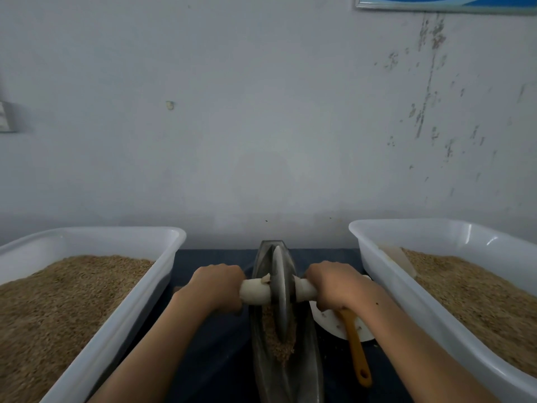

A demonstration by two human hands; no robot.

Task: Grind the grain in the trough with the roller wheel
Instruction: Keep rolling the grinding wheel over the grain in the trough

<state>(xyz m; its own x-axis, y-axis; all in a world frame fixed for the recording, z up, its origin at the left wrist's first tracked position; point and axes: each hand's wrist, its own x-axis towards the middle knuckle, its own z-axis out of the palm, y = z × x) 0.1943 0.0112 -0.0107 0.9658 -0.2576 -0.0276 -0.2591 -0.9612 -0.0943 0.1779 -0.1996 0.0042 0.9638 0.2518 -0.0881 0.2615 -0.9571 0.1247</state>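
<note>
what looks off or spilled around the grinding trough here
Little stands out. The grain stays inside the trough. A torn scrap sticks up from the white handle beside the wheel, so the handle looks frayed. The wall paint is flaking.

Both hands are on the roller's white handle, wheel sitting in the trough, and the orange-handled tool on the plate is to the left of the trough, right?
Not quite. The head view shows the orange-handled tool on the plate to the right of the trough, under the right forearm. The rest holds: left hand and right hand grip the handle, wheel in the trough.
</note>
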